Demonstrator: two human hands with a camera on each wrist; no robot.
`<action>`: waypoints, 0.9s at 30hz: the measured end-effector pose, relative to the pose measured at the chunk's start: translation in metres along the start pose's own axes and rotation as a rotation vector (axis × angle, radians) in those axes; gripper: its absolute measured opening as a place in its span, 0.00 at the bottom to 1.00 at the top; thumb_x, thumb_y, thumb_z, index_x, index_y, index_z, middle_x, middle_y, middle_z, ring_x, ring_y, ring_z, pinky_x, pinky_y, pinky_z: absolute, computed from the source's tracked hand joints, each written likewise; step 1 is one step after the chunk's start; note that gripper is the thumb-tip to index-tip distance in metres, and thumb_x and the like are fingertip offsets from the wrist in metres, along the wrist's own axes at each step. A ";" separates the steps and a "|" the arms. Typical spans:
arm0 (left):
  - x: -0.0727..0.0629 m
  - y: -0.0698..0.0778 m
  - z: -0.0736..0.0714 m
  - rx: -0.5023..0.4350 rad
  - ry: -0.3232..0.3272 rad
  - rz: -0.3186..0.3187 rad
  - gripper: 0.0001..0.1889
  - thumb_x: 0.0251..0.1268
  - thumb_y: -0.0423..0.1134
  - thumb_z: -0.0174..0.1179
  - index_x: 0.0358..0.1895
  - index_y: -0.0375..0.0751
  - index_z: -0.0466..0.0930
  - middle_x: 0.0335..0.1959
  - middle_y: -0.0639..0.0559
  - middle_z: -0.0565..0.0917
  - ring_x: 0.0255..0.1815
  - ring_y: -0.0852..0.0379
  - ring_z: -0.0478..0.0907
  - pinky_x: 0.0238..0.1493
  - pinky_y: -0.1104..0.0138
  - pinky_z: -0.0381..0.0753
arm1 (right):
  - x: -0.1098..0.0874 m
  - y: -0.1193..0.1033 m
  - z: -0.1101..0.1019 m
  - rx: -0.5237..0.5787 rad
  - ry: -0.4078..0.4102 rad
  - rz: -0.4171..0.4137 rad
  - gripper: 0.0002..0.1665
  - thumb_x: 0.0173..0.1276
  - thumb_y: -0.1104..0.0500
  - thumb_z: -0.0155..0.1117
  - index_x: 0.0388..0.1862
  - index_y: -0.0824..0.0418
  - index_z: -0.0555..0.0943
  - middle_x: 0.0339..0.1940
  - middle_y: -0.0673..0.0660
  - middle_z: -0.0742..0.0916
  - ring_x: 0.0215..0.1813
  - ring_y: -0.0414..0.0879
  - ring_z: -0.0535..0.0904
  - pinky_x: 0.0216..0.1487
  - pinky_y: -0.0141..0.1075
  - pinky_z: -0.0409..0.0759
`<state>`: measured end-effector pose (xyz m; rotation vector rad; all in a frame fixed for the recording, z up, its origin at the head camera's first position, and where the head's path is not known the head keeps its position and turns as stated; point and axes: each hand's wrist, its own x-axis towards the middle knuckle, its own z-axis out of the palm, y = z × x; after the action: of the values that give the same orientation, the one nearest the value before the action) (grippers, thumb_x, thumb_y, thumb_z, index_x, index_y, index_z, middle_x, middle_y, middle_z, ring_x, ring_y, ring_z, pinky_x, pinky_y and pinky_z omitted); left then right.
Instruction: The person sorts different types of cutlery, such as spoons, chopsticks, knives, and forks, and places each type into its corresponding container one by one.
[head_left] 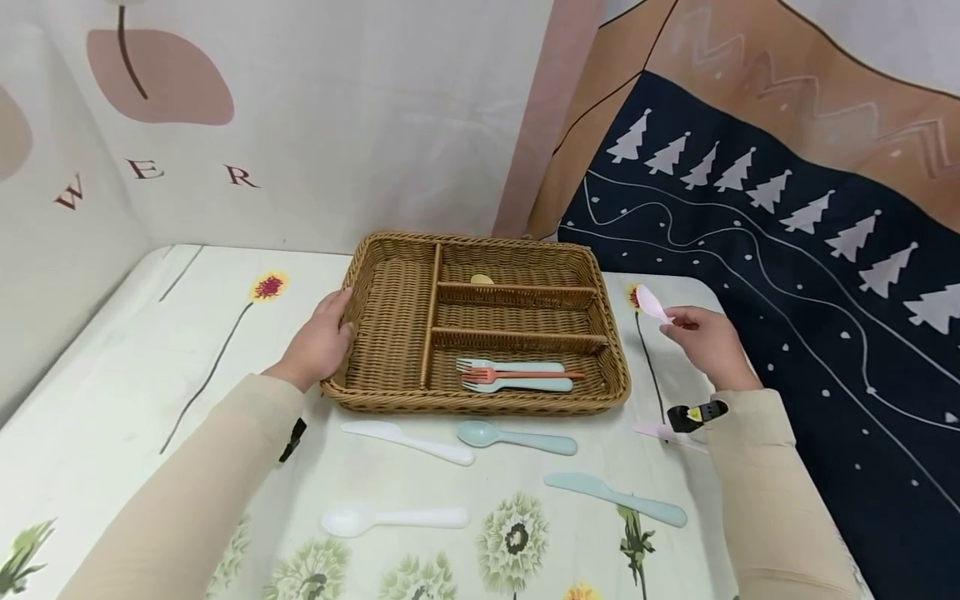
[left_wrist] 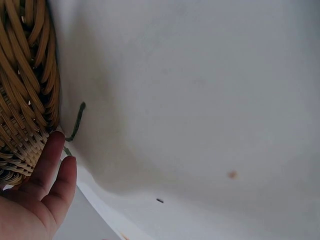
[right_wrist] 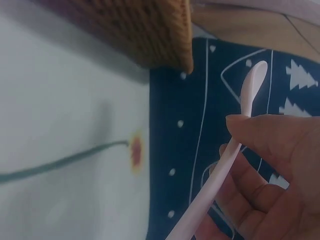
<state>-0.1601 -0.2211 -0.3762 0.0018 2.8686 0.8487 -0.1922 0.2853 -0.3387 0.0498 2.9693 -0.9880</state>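
Observation:
My right hand (head_left: 705,337) pinches a pale pink spoon (head_left: 652,303) to the right of a brown wicker basket (head_left: 390,400). In the right wrist view, the spoon (right_wrist: 212,187) slants upward between thumb and fingers, bowl at the top. My left hand (head_left: 318,337) rests against the basket's left side; in the left wrist view two fairly straight fingers (left_wrist: 47,165) touch the outer weave. Two light blue forks (head_left: 532,385) and an orange fork (head_left: 525,375) lie in the basket's front right compartment. A yellow utensil end (head_left: 482,279) shows in the back right compartment.
In front of the basket lie a white knife (head_left: 408,442), a light blue spoon (head_left: 517,438), a white spoon (head_left: 397,518) and a light blue knife (head_left: 615,497). A pink utensil (head_left: 654,430) is partly hidden under the right wrist. Printed cloths hang behind the table.

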 end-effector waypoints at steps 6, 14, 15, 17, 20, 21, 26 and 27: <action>-0.001 0.001 0.000 0.005 0.000 -0.005 0.31 0.77 0.35 0.35 0.77 0.34 0.35 0.77 0.33 0.42 0.74 0.30 0.48 0.72 0.41 0.52 | 0.008 -0.017 0.002 -0.026 0.021 -0.078 0.18 0.69 0.61 0.60 0.55 0.68 0.80 0.41 0.65 0.82 0.41 0.53 0.72 0.35 0.37 0.71; -0.001 0.001 0.000 0.011 0.003 -0.007 0.31 0.77 0.35 0.35 0.77 0.34 0.35 0.77 0.33 0.42 0.74 0.31 0.47 0.72 0.41 0.51 | 0.021 -0.048 0.005 -0.029 -0.008 -0.149 0.16 0.69 0.62 0.60 0.53 0.68 0.81 0.47 0.68 0.84 0.47 0.58 0.77 0.40 0.42 0.75; -0.001 0.001 0.000 0.012 0.003 -0.007 0.31 0.77 0.35 0.35 0.77 0.33 0.35 0.77 0.33 0.42 0.74 0.31 0.47 0.72 0.41 0.51 | 0.022 -0.052 0.005 -0.038 -0.007 -0.157 0.17 0.70 0.62 0.60 0.54 0.68 0.81 0.46 0.67 0.84 0.45 0.57 0.77 0.39 0.42 0.75; -0.001 0.001 0.000 0.010 0.005 -0.006 0.31 0.77 0.35 0.35 0.77 0.33 0.36 0.77 0.33 0.43 0.74 0.31 0.47 0.72 0.41 0.51 | 0.025 -0.058 0.007 -0.051 -0.010 -0.173 0.17 0.70 0.62 0.60 0.54 0.68 0.81 0.44 0.66 0.84 0.43 0.56 0.76 0.38 0.41 0.74; -0.001 0.001 0.000 0.012 0.008 -0.003 0.31 0.77 0.35 0.35 0.77 0.33 0.36 0.77 0.33 0.43 0.74 0.31 0.47 0.72 0.41 0.52 | 0.030 -0.066 0.011 -0.065 -0.019 -0.194 0.16 0.70 0.63 0.59 0.54 0.67 0.81 0.42 0.65 0.83 0.40 0.55 0.74 0.35 0.41 0.73; -0.001 0.001 0.000 0.012 0.008 -0.003 0.31 0.77 0.35 0.35 0.77 0.33 0.36 0.77 0.33 0.43 0.74 0.31 0.48 0.72 0.41 0.52 | 0.032 -0.068 0.012 -0.071 -0.022 -0.198 0.16 0.70 0.63 0.59 0.54 0.67 0.81 0.41 0.65 0.82 0.40 0.55 0.74 0.35 0.41 0.73; -0.001 0.002 0.000 0.013 0.005 0.000 0.31 0.77 0.35 0.35 0.77 0.33 0.35 0.77 0.33 0.43 0.74 0.31 0.47 0.72 0.41 0.51 | 0.040 -0.080 0.020 -0.072 -0.044 -0.201 0.16 0.71 0.63 0.58 0.55 0.67 0.81 0.44 0.65 0.81 0.44 0.55 0.74 0.40 0.44 0.76; -0.001 0.001 0.000 0.014 0.005 0.000 0.31 0.77 0.35 0.35 0.77 0.33 0.35 0.77 0.33 0.43 0.74 0.31 0.47 0.73 0.42 0.51 | 0.041 -0.083 0.021 -0.065 -0.048 -0.199 0.16 0.71 0.63 0.58 0.55 0.66 0.81 0.45 0.65 0.81 0.45 0.56 0.74 0.41 0.45 0.76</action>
<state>-0.1589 -0.2201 -0.3751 0.0009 2.8792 0.8302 -0.2361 0.2076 -0.3071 -0.2709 3.0045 -0.8934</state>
